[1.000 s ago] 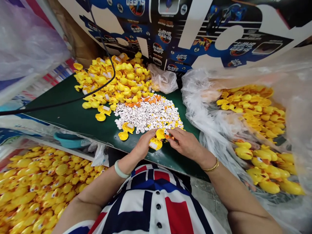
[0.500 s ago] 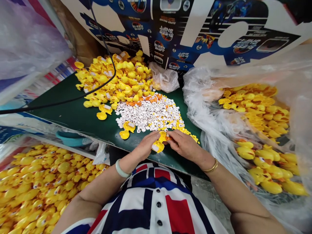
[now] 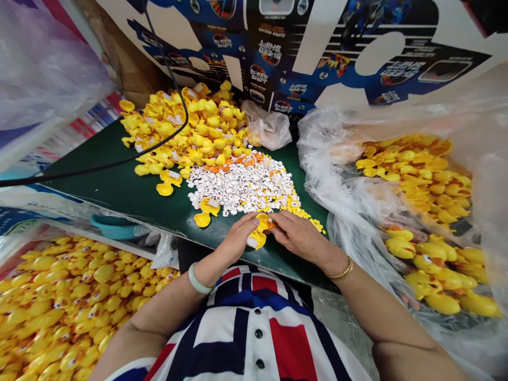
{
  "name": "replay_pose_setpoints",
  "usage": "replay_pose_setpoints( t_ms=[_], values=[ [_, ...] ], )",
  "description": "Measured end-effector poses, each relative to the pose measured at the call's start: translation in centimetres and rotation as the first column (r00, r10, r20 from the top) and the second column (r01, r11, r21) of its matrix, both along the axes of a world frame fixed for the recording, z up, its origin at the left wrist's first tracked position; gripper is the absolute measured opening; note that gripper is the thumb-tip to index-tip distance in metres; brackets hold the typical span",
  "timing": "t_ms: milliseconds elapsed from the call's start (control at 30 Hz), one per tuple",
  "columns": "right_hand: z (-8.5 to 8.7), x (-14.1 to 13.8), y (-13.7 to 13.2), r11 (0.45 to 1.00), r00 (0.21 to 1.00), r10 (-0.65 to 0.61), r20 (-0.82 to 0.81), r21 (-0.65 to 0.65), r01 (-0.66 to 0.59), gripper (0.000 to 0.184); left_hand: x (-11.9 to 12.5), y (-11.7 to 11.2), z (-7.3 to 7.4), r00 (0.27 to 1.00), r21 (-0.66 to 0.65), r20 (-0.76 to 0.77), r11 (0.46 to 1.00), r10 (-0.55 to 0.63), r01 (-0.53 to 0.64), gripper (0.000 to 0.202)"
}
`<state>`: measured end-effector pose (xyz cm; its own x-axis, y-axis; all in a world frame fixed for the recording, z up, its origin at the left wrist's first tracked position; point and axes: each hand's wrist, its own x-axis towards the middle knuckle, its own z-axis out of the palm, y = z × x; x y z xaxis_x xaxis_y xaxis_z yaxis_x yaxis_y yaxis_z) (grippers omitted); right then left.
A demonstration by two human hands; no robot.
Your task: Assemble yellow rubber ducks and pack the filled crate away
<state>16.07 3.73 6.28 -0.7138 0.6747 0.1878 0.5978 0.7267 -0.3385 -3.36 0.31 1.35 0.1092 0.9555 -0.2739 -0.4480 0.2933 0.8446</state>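
Observation:
My left hand (image 3: pixel 237 238) is closed on an open yellow plastic duck shell (image 3: pixel 260 236), just above the front edge of the table. My right hand (image 3: pixel 298 234) pinches a small orange beak piece (image 3: pixel 270 224) against the shell's right side; the fingers partly cover it. Right behind both hands spreads a heap of small white eye pieces (image 3: pixel 238 185), mixed with orange bits and small yellow pieces (image 3: pixel 298 207). Another opened duck shell (image 3: pixel 203 219) lies left of my hands.
A pile of yellow duck shells (image 3: pixel 198 124) fills the back of the green table (image 3: pixel 107 182). A black cable (image 3: pixel 130 157) hangs across the left. Yellow ducks (image 3: pixel 71 301) fill a box at lower left. Clear plastic bags (image 3: pixel 329 159) with yellow parts stand right; a printed carton (image 3: pixel 270 58) closes the back.
Almost nothing differs. My hands stay together at the duck shell, with the right fingers shifted slightly left against the orange piece.

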Motion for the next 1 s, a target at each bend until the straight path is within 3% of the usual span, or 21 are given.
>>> replay_pose_setpoints(
  t_ms=[333,533,633,733,800,867,1000],
  values=[
    [-1.0,-0.1,-0.9,0.997,0.997,0.059,-0.042,-0.044,-0.06,0.035,0.0,-0.5,1.2,0.983,-0.139,0.178,0.987,-0.054,0.08,0.035],
    [-2.5,-0.2,-4.4,0.995,0.992,0.09,-0.089,-0.025,-0.092,0.045,-0.6,-2.5,1.4,0.944,-0.197,0.284,0.953,-0.17,0.231,0.032],
    [-3.3,-0.4,-5.7,0.994,0.981,0.06,-0.183,-0.076,-0.074,0.046,-1.1,-3.5,1.2,0.92,-0.211,0.304,0.924,-0.247,0.318,0.039],
    [-3.3,-0.7,-5.4,0.982,0.963,0.046,-0.267,-0.164,-0.093,0.042,-1.8,-3.7,1.2,0.882,-0.213,0.333,0.885,-0.333,0.415,0.049],
    [-3.1,-0.9,-4.1,0.97,0.953,-0.011,-0.304,-0.234,-0.064,0.037,-2.3,-3.2,1.2,0.901,-0.203,0.325,0.909,-0.288,0.364,0.052],
    [-3.0,-1.3,-2.1,0.969,0.952,-0.102,-0.29,-0.244,0.029,0.028,-2.5,-2.2,1.3,0.938,-0.17,0.293,0.956,-0.183,0.24,0.054],
    [-4.1,-2.1,1.6,0.982,0.984,-0.177,-0.036,-0.081,0.173,0.015,-2.7,-0.1,1.3,0.971,-0.088,0.235,0.994,-0.041,0.063,0.051]
  ],
)
